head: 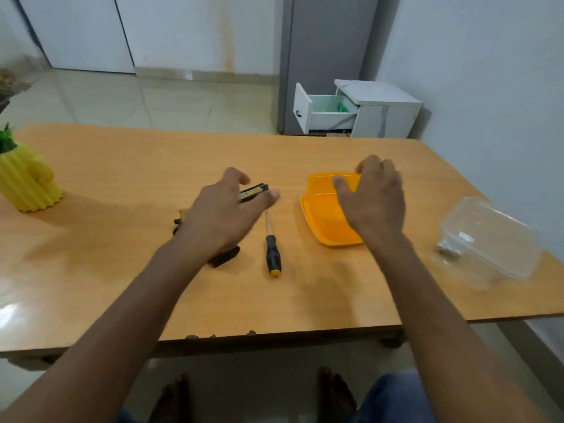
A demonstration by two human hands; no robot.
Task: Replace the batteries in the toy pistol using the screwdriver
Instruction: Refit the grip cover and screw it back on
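Note:
The toy pistol (254, 190), black with tan and silver parts, lies on the wooden table (122, 166); my left hand (225, 212) hovers over it with fingers spread and hides most of it. Only the barrel tip and the black grip (224, 257) show. A screwdriver (272, 250) with a black and yellow handle lies just right of the pistol, tip pointing away from me. My right hand (370, 198) is spread over an orange plastic lid (326, 221), fingertips at its far edge. No batteries are visible.
A clear plastic container (488, 242) lies tilted near the table's right edge. A yellow ribbed plant pot (26, 181) stands at the far left. Beyond the table, a small white cabinet (378, 108) has its drawer pulled out.

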